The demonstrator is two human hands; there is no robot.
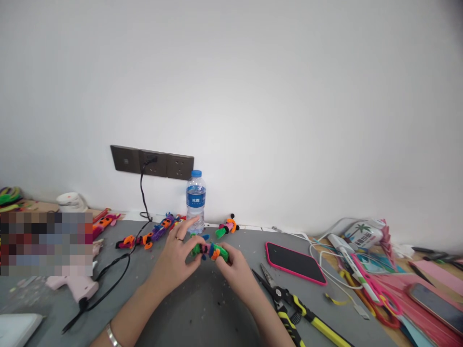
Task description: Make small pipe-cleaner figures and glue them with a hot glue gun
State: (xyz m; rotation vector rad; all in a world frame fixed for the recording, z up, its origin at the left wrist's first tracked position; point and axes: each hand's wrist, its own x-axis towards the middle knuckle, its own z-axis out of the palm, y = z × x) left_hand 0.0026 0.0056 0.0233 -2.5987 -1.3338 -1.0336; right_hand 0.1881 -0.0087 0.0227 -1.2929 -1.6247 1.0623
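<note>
Both hands meet over the grey table mat (202, 308) and hold one small pipe-cleaner figure (211, 250) made of green, pink, blue and orange fuzzy wire. My left hand (176, 258), with a ring on one finger and a bracelet at the wrist, pinches its left end, index finger raised. My right hand (235, 267) grips its right, green end. The figure hovers just above the mat, lying roughly level.
Finished figures (152, 234) lie behind the hands; another figure (227, 226) sits by a water bottle (196, 200). A pink glue gun (74, 285) with black cord lies left. Yellow-handled pliers (292, 308), a pink-cased phone (294, 262), pink scissors (376, 294) and cables lie right.
</note>
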